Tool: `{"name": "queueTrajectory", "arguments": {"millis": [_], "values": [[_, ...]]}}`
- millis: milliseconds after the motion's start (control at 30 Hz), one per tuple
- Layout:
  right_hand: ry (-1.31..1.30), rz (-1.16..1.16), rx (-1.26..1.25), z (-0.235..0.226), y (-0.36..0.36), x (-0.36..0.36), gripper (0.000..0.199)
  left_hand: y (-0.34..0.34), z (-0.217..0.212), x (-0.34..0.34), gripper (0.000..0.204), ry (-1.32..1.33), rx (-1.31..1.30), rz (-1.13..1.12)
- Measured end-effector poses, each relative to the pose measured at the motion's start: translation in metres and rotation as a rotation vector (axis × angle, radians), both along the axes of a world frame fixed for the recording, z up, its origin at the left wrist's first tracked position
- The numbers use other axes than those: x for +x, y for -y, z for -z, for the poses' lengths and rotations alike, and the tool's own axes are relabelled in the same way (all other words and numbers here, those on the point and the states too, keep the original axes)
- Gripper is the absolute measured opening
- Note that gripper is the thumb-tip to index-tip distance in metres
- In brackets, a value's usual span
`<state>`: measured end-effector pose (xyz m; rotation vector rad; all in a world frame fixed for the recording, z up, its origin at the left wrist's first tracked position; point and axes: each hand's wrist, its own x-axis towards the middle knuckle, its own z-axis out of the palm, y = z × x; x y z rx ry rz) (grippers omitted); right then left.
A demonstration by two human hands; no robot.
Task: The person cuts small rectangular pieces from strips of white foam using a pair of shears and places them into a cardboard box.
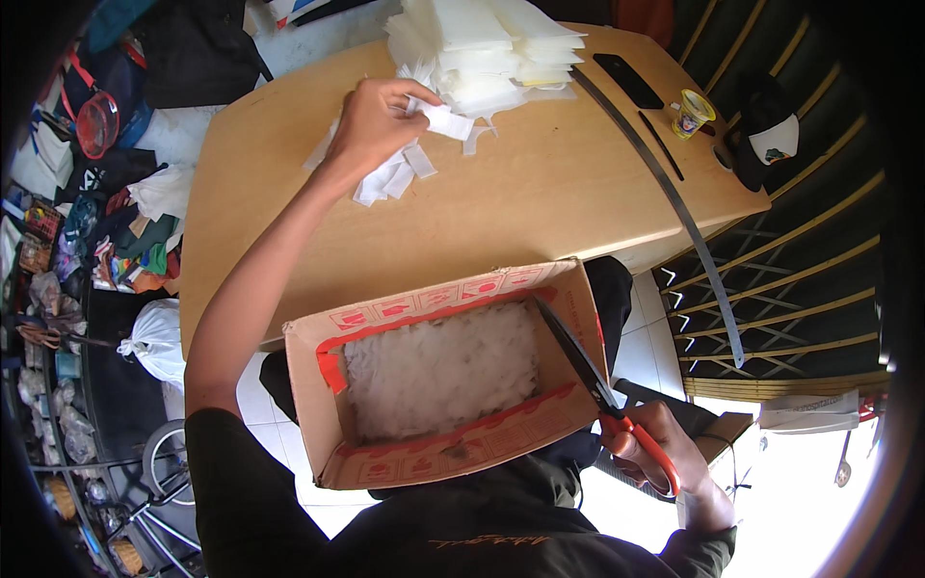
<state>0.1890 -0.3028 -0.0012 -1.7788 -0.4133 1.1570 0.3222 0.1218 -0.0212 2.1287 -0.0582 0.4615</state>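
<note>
Our left hand [371,120] reaches to the upper middle of the frame and closes its fingers on a white strip [445,121], lifted over a loose heap of strips [390,178] on the table [540,193]. Far left, we see a clutter of bags and clothes [106,193] on the floor, and a white sack [154,342] lower down. Just right of our left hand, at the top centre, a stack of white sheets [487,48] sits on the table. Below it, in the lower middle, an open cardboard box [438,371] rests on our lap, filled with white cut pieces [438,366]. At the box's right edge our right hand [665,453] grips the orange handles of 1 pair of scissors [588,371], blades pointing up and left over the box. Toward the upper right we see a long metal ruler [665,193] running down off the table, a black phone [628,80], a small cup [692,113] and a cap [766,130].
</note>
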Motion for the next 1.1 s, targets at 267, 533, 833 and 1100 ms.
{"name": "queueTrajectory", "arguments": {"millis": [267,533,833,1100], "values": [[-0.028,0.118,0.119,-0.005,-0.008,-0.002,0.065,0.027,-0.041,-0.081,0.014,-0.090,-0.503,0.177],[0.099,0.417,0.385,-0.005,-0.045,0.016,0.060,0.088,-0.066,-0.160,0.016,-0.236,-0.615,0.272],[0.069,0.459,0.590,-0.019,-0.098,0.018,0.034,0.115,-0.054,-0.180,0.028,-0.285,-0.669,0.303],[0.085,0.476,0.393,-0.022,-0.098,0.018,0.021,0.112,-0.044,-0.184,0.022,-0.335,-0.650,0.363]]}}
